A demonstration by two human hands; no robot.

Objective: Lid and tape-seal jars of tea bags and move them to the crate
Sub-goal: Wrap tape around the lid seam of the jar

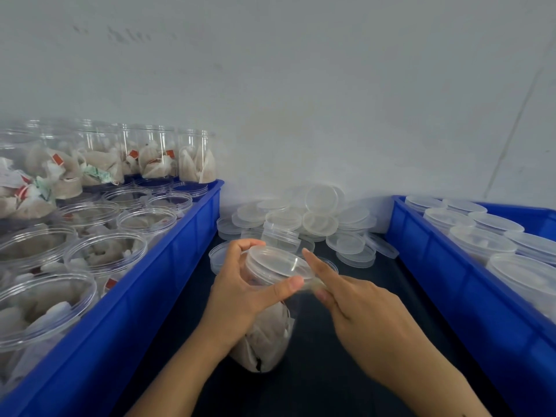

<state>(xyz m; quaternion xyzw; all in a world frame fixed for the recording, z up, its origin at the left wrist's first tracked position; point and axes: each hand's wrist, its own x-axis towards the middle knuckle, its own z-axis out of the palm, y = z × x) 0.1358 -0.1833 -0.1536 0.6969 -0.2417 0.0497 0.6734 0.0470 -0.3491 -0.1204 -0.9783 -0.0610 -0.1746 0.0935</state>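
Dark tabletop (346,371) under a lidded jar (270,296): left hand (240,296) grips it, right hand (361,305) pinches its rim.

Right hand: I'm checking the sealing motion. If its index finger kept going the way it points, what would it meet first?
The right hand points up-left along the jar's lid; beyond that, probably the loose lid pile, though depth is unclear.
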